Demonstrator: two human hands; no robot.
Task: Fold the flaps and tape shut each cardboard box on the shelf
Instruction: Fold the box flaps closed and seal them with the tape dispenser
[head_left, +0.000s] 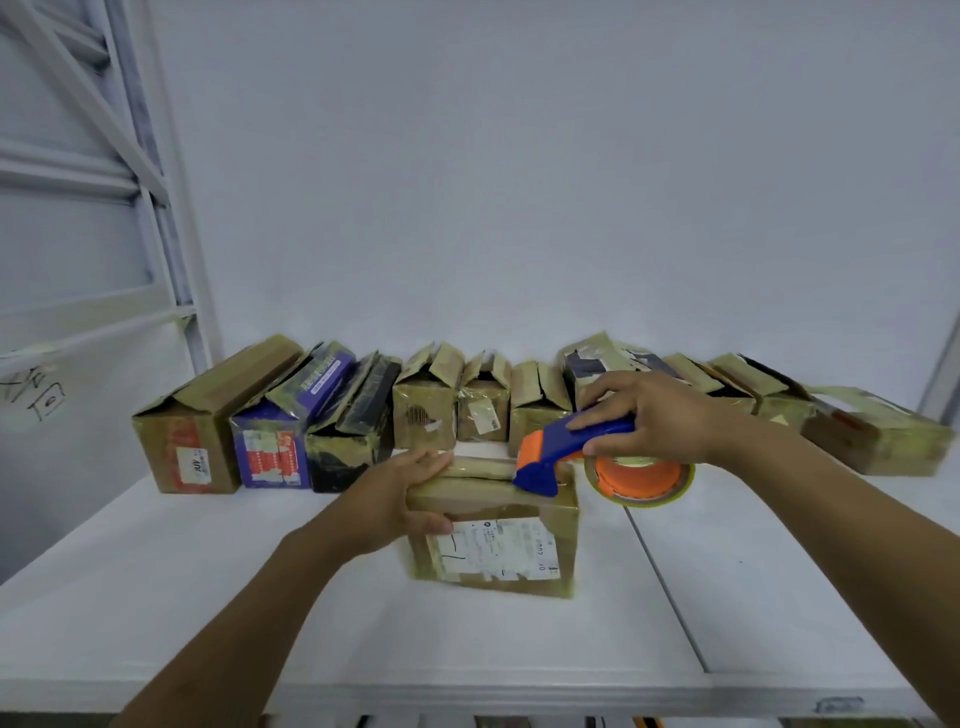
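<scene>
**Tape starts from the right**

The box (493, 551) sits on the shelf (208, 597), seam running left to right. My left hand (400, 493) grips its left edge. My right hand (654, 421) holds the tape dispenser (571, 447) on the right end (I should pull leftward). Behind, other boxes (426, 410) stand open.

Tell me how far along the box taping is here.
Done, apparently: the far-left box lies closed. In hand: left hand holds down the flaps of the front box, right hand holds the tape dispenser on its top. Left: several back-row boxes with flaps up.
</scene>
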